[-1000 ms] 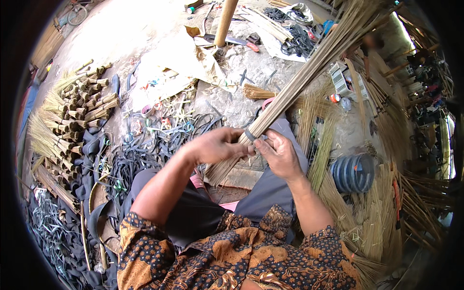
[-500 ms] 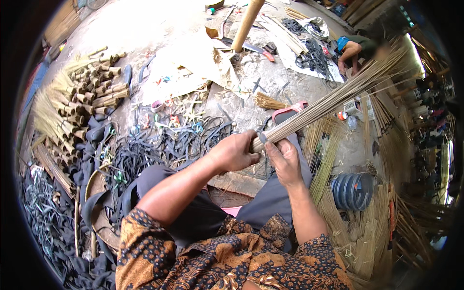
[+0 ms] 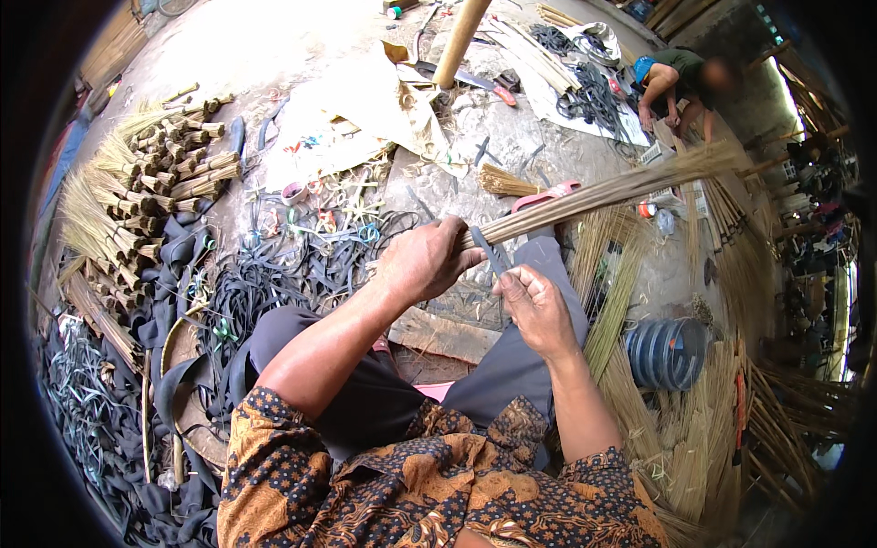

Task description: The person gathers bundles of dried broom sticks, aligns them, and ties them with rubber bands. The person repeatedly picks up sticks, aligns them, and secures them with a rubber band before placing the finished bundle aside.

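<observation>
My left hand (image 3: 418, 261) is closed around the butt end of a bundle of thin sticks (image 3: 594, 194), which slants up and away to the right with loose, splayed tips. A dark rubber strip (image 3: 489, 249) passes over the bundle just beside my left fingers. Between finger and thumb, my right hand (image 3: 537, 310) pinches the strip's lower end, a little below the sticks and apart from them. The strip stretches taut between the bundle and that hand. How it runs behind the sticks is hidden.
At left lie stacked tied stick bundles (image 3: 151, 183) and heaps of dark rubber strips (image 3: 265, 292). Ahead are a wooden post (image 3: 461, 41) and a red-handled knife (image 3: 484, 85). A ribbed dark container (image 3: 665, 354) and loose sticks (image 3: 690, 429) lie at right. Another person (image 3: 676, 87) bends over work beyond.
My right hand has drawn down and away from the bundle, pulling the strip out straight. The bundle's far tips have swung lower, and my left hand has shifted slightly up and left.
</observation>
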`<state>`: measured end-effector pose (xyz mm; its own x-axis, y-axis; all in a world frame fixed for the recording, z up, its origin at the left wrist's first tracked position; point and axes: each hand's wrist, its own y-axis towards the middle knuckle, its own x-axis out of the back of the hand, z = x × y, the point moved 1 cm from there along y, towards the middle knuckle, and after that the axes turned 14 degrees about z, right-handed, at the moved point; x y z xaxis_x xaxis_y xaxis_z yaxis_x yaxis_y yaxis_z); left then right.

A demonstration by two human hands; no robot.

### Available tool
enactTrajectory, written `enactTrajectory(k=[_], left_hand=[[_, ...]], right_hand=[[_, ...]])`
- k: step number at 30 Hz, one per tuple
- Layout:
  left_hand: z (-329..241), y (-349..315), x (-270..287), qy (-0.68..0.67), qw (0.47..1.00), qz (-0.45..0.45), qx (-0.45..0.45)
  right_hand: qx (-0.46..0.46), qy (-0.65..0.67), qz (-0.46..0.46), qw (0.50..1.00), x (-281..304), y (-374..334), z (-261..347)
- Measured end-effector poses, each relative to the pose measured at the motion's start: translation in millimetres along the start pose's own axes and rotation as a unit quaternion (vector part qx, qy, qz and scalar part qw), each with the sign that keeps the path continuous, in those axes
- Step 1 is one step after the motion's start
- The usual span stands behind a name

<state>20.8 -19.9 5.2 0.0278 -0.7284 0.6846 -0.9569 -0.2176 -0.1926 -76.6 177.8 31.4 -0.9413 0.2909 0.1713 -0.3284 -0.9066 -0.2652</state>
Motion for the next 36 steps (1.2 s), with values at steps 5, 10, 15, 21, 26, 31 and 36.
enactTrajectory(k=[5, 10, 15, 21, 26, 31, 36], left_hand=[[-5.1, 1.9, 12.2, -0.034, 0.999, 0.025, 0.031], [-21.2, -11.5, 17.5, -0.343, 0.931, 0.108, -0.059], [-53.7, -31.8, -14.8, -0.564, 0.752, 0.337, -0.061], [-56.3, -35.4, -20.6, -0.313, 0.941, 0.106, -0.071], [-63.3, -36.2, -29.7, -0.071, 0.996, 0.045, 0.001], [-66.5, -38.3, -39.5, -0.029, 0.998, 0.052, 0.003], [-54.9, -39.7, -44.4, -0.047, 0.999, 0.012, 0.001]], right_hand=[[0.064, -0.125, 0.034, 0.990, -4.8, -42.7, 7.1], [0.057, -0.078, 0.017, 0.995, 19.0, -52.2, -4.3], [0.237, -0.268, -0.018, 0.934, 43.2, -16.2, -9.3], [0.083, -0.371, 0.042, 0.924, 48.1, -36.8, 27.8], [0.206, -0.472, -0.068, 0.854, 37.8, -40.6, 57.8], [0.197, -0.588, -0.025, 0.784, 39.0, -22.9, 54.1], [0.160, -0.592, -0.015, 0.789, 32.2, -13.5, 36.9]])
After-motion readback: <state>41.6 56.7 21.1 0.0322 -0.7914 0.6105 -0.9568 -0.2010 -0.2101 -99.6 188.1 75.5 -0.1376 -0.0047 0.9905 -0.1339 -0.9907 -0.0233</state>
